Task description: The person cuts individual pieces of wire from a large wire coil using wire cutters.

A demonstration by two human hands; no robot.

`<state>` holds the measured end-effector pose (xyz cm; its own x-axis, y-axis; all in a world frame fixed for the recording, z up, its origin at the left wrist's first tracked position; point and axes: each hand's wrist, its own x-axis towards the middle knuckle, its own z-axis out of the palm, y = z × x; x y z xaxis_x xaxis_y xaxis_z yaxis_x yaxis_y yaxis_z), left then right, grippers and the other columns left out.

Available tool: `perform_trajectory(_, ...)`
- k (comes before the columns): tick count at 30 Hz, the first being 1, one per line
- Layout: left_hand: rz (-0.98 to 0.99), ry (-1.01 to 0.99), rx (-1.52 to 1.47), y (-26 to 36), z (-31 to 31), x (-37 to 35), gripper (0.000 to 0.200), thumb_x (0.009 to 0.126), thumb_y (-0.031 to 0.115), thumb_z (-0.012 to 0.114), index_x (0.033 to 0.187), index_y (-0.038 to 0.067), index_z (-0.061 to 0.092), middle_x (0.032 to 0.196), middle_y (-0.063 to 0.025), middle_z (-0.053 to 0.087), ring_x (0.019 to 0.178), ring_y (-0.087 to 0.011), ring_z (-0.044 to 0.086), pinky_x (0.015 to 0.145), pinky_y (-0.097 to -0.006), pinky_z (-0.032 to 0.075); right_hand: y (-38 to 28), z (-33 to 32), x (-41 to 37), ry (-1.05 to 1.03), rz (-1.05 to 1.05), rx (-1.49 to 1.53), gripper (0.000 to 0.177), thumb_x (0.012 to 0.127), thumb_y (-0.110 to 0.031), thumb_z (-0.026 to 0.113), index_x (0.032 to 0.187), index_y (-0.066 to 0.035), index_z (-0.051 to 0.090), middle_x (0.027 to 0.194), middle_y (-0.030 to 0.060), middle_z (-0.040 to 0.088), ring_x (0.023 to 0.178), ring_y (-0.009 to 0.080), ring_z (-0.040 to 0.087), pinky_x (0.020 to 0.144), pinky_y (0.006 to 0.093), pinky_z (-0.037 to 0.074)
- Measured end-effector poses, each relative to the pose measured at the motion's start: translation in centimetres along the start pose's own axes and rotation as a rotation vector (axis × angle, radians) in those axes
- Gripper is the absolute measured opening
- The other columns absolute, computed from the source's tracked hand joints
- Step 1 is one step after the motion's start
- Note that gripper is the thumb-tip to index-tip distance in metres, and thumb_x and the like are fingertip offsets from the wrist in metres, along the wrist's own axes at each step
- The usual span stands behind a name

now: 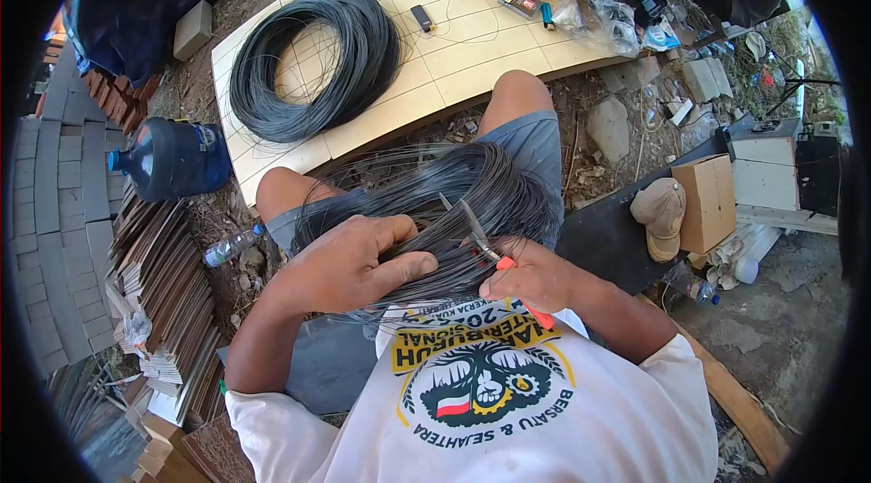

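A thick bundle of thin dark wire [463, 197] lies across my lap, over my knees. My left hand [349, 261] clutches the strands at the near side of the bundle, thumb pressed over them. My right hand [535, 276] holds orange-handled cutting pliers [485, 243], whose metal jaws are open and pushed into the wire just right of my left hand. The two hands are nearly touching.
A second large coil of black wire [313, 61] rests on a pale tiled board [472, 57] ahead, with a phone, biscuit packet and plastic bags. A blue water jug [172, 158] and stacked tiles sit left; a cardboard box [708, 202] and cap right.
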<state>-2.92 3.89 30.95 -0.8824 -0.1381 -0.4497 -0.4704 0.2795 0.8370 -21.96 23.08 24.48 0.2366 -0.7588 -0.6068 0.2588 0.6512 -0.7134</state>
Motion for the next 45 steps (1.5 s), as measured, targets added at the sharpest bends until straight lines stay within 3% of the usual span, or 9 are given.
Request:
perform_trajectory(4, 0.026, -0.01, -0.034, 0.0, 0.0, 0.1, 0.038, 0.098, 0.034, 0.064, 0.093, -0.003, 0.06, 0.072, -0.0195, 0.059, 0.065, -0.029, 0.058, 0.063, -0.0407, 0.044, 0.7, 0.1, 0.1, -0.017, -0.134, -0.056, 0.027, 0.085, -0.013, 0.067, 0.11, -0.003, 0.065, 0.086, 0.0001, 0.064, 0.077, 0.0084, 0.055, 0.071, 0.0281, 0.046)
perform_trajectory(11, -0.044, 0.002, -0.083, -0.2, 0.1, 0.3, 0.037, 0.101, 0.033, 0.06, 0.092, -0.003, 0.059, 0.068, -0.0179, 0.056, 0.061, -0.0258, 0.055, 0.06, -0.0398, 0.042, 2.0, 0.4, -0.4, 0.005, -0.12, 0.011, 0.026, 0.085, -0.013, 0.067, 0.109, -0.003, 0.065, 0.086, -0.0013, 0.063, 0.079, 0.008, 0.055, 0.073, 0.0285, 0.046)
perform_trajectory(20, 0.072, 0.053, 0.023, -0.2, 0.6, 0.3, 0.035, 0.099, 0.031, 0.062, 0.092, -0.003, 0.058, 0.071, -0.0219, 0.058, 0.064, -0.0345, 0.057, 0.061, -0.042, 0.042, 1.4, 0.3, -0.6, 0.034, -0.033, 0.124, 0.026, 0.086, -0.013, 0.068, 0.11, -0.003, 0.065, 0.087, 0.0004, 0.065, 0.08, 0.0076, 0.058, 0.073, 0.0272, 0.048)
perform_trajectory(22, 0.01, -0.016, 0.071, 0.0, 0.4, 0.2, 0.034, 0.099, 0.031, 0.062, 0.094, -0.003, 0.059, 0.072, -0.0229, 0.059, 0.067, -0.0379, 0.058, 0.062, -0.0435, 0.043, 0.2, -0.2, -0.4, -0.046, 0.051, 0.09, 0.048, 0.088, 0.0, 0.062, 0.135, -0.003, 0.055, 0.099, 0.002, 0.066, 0.087, 0.0068, 0.061, 0.081, 0.0258, 0.051)
perform_trajectory(25, 0.018, -0.007, 0.056, 0.1, 0.3, 0.2, 0.035, 0.099, 0.031, 0.062, 0.093, -0.003, 0.059, 0.073, -0.023, 0.059, 0.067, -0.0391, 0.058, 0.062, -0.0439, 0.043, 0.2, -0.4, 0.0, -0.037, 0.044, -0.02, 0.053, 0.088, 0.0, 0.062, 0.14, -0.004, 0.051, 0.101, 0.0022, 0.066, 0.089, 0.0063, 0.06, 0.083, 0.0256, 0.051)
perform_trajectory(29, 0.02, -0.008, 0.07, -0.1, 0.2, 0.3, 0.035, 0.099, 0.032, 0.062, 0.092, -0.003, 0.059, 0.074, -0.0233, 0.059, 0.068, -0.0402, 0.058, 0.063, -0.0442, 0.043, 0.4, -0.4, -0.1, -0.05, 0.031, 0.015, 0.05, 0.088, 0.0, 0.062, 0.137, -0.002, 0.053, 0.105, 0.0024, 0.065, 0.091, 0.0057, 0.06, 0.084, 0.0248, 0.05)
perform_trajectory(31, 0.066, 0.023, 0.078, -0.2, 0.3, 0.4, 0.036, 0.099, 0.032, 0.062, 0.091, -0.003, 0.058, 0.073, -0.0234, 0.058, 0.068, -0.0404, 0.057, 0.062, -0.0443, 0.043, 0.9, -0.1, 0.1, -0.019, -0.035, 0.02, 0.018, 0.087, -0.013, 0.067, 0.103, -0.005, 0.064, 0.081, -0.002, 0.059, 0.073, 0.0066, 0.052, 0.067, 0.0265, 0.044)
perform_trajectory(41, -0.045, 0.015, -0.045, -0.2, 0.0, 0.4, 0.033, 0.101, 0.03, 0.059, 0.097, -0.003, 0.059, 0.073, -0.0215, 0.061, 0.066, -0.0319, 0.061, 0.062, -0.0416, 0.043, 2.0, 0.4, -0.4, 0.05, -0.213, -0.081, 0.023, 0.087, -0.014, 0.067, 0.108, -0.005, 0.065, 0.085, -0.0002, 0.063, 0.077, 0.0089, 0.055, 0.073, 0.0273, 0.046)
perform_trajectory(45, 0.045, 0.027, 0.034, -0.3, 0.3, 0.4, 0.032, 0.1, 0.029, 0.06, 0.099, -0.002, 0.06, 0.075, -0.0221, 0.063, 0.068, -0.0349, 0.062, 0.063, -0.0419, 0.045, 1.0, 0.5, -0.9, 0.034, -0.044, 0.009, 0.025, 0.087, -0.014, 0.068, 0.109, -0.003, 0.065, 0.087, 0.0013, 0.064, 0.08, 0.0093, 0.057, 0.075, 0.027, 0.047)
